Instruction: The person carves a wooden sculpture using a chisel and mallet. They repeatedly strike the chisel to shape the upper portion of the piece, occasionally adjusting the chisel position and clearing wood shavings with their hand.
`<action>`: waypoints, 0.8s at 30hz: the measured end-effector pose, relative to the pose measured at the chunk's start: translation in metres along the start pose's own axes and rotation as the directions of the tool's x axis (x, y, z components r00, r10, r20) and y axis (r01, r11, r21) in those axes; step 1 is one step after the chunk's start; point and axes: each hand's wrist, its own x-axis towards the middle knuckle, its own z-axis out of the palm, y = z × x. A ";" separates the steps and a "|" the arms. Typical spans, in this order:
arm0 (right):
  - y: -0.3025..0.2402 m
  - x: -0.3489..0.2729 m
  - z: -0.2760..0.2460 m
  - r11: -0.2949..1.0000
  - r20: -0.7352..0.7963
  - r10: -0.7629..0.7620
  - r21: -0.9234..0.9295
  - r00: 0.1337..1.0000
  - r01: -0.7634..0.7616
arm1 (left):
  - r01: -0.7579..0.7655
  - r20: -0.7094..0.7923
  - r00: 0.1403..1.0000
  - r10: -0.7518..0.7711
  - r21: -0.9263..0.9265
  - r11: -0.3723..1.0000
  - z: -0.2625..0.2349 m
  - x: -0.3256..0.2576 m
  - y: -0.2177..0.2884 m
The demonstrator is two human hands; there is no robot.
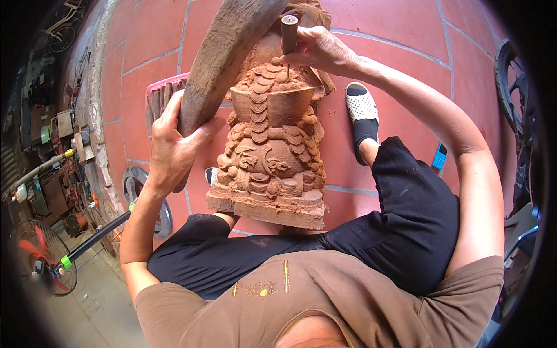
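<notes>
A reddish-brown wood carving (264, 159) stands between my legs, with rows of coin-like discs, rounded forms and a plain base block (267, 211). My left hand (177, 136) is wrapped round a long, thick, curved wooden club (223, 64), which slants up over the carving's left side toward the top edge. With fingers and thumb, my right hand (319, 49) grips a chisel (289, 40) by its round handle. The chisel is nearly upright, its thin blade pointing down into the dusty hollow above the carved bowl rim. Club and chisel appear apart.
A pink tray (152, 87) of chisel handles sits left of the carving on red floor tiles. A fan (43, 255) and cluttered tools are at far left. A blue phone (440, 156) lies on the right, near a wheel (513, 87). Another wheel (165, 217) is behind my left forearm.
</notes>
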 end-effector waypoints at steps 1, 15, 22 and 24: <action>-0.002 0.001 0.000 1.000 -0.006 -0.009 0.009 1.000 0.009 | 0.003 -0.001 1.000 -0.003 -0.009 1.000 0.000 -0.001 0.001; -0.015 0.007 0.005 0.994 -0.002 -0.055 -0.091 0.998 0.055 | -0.082 -0.026 0.996 0.084 0.066 0.994 0.008 0.002 -0.005; -0.005 0.008 0.004 0.992 0.029 -0.059 -0.113 0.998 0.062 | -0.113 0.049 0.993 0.105 0.184 0.976 0.000 0.008 0.004; -0.011 0.007 0.007 0.994 -0.005 -0.066 -0.087 0.998 0.065 | -0.069 0.010 0.998 0.068 0.172 0.983 0.004 0.005 0.007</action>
